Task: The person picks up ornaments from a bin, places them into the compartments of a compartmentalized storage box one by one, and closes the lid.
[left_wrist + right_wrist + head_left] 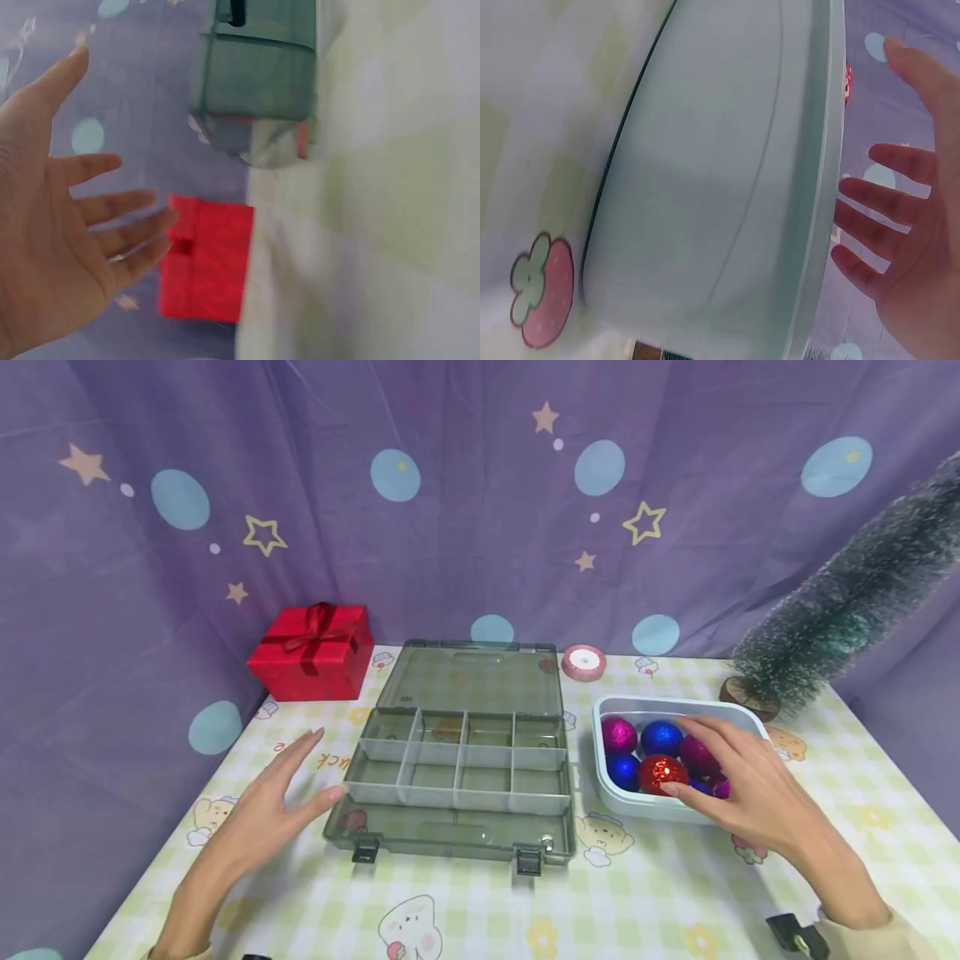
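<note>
My left hand [273,806] hovers beside the left edge of a dark see-through compartment box [457,821], its fingers spread and holding nothing. The box lies with its lid [480,681] folded back, and its compartments look bare. Over a pale blue tub [652,806] is my right hand [753,785], fingers apart and thumb close to a red glittery ball [663,773]; contact cannot be made out. Blue balls [662,739] and magenta balls [618,736] share the tub, some partly hidden by that hand. In the right wrist view the fingers [877,195] are at the tub's rim.
A red gift box [315,656] with a dark ribbon bow stands at the back left. Behind the tub rises a small frosted tree [840,602] on a wooden base. A pink ribbon roll [583,662] lies by the lid. Purple curtain [480,510] closes off the back.
</note>
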`<state>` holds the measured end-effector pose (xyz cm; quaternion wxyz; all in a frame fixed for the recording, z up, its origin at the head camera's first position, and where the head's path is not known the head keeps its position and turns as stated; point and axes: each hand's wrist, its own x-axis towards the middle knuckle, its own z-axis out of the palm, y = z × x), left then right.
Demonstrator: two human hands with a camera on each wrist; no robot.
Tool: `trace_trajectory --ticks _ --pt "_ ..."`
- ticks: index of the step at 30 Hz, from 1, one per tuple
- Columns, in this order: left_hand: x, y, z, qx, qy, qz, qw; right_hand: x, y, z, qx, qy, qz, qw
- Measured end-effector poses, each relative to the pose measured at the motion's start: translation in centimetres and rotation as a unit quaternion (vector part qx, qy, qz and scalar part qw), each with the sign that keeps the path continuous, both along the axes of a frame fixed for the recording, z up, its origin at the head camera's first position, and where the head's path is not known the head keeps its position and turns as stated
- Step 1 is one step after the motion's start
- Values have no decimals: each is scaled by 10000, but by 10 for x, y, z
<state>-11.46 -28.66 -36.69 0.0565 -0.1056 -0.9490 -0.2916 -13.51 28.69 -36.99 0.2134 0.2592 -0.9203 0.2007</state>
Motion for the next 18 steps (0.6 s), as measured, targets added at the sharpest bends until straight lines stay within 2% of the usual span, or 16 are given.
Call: trace_trajectory --ticks 2,7,11,15,18 --pt "4 -3 -7 349 -286 44 9990 0 -3 1 -8 -45 84 10000" --pt "16 -11 -23 951 -544 -68 9940 -3 -8 0 110 -35 197 9997" --pt "23 -14 -32 1459 -868 -214 9853 -4 -10 -1 239 -68 226 9994" --pt "24 -16 -38 1974 -1128 -431 9729 -3 -10 0 307 -550 178 9979" --pt "24 -18 -43 2058 -1199 -585 9695 -4 -11 1 285 -985 116 9947"
